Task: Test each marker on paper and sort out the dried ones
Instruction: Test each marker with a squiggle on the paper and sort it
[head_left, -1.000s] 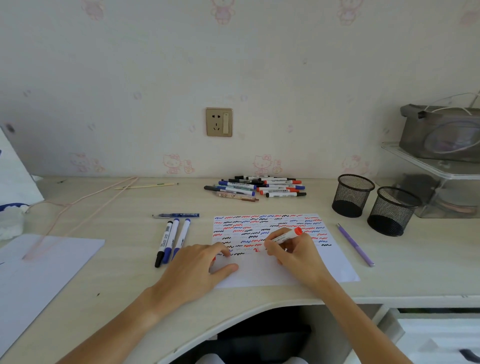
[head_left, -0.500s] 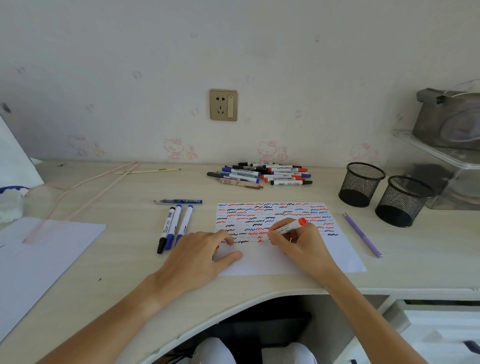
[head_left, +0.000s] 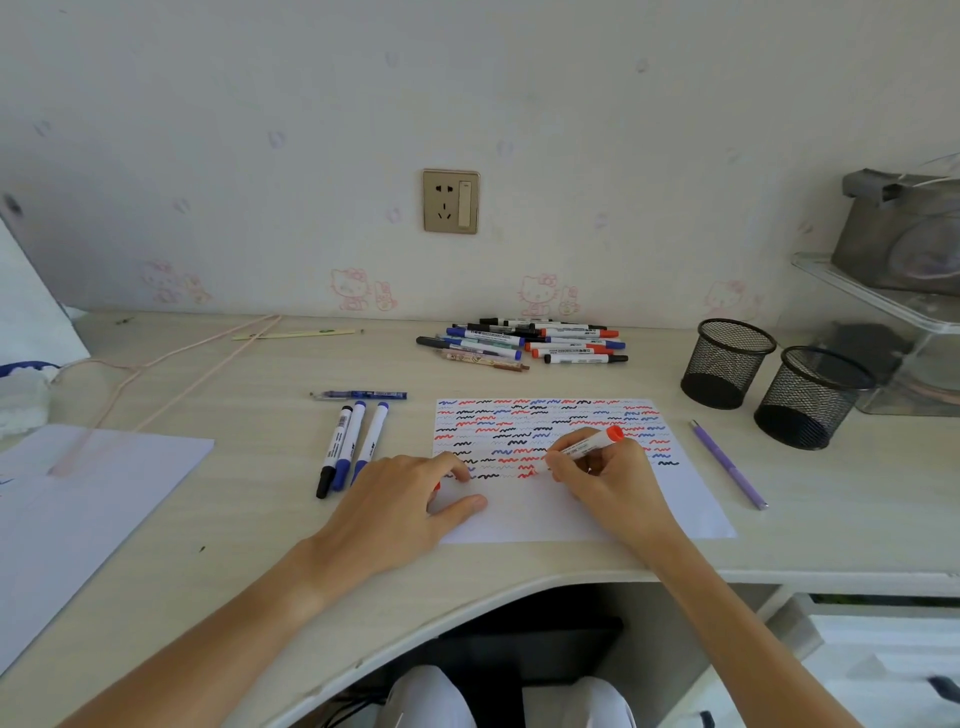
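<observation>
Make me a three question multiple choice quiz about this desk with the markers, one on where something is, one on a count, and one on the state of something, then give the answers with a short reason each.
1. Where does the purple pen lie?
A. To the right of the test paper, on the desk
B. Inside a mesh cup
C. In the marker pile

2. How many black mesh cups stand on the desk?
A. One
B. Two
C. Four

3. What is the right hand doing?
A. Resting flat and empty
B. Reaching into a cup
C. Gripping a red marker with its tip on the paper

Answers:
1. A, it lies alone on the desk right of the sheet.
2. B, two cups stand side by side at the right.
3. C, its fingers curl round the barrel, the tip at a red squiggle, while the left hand rests on the paper's edge.
</observation>
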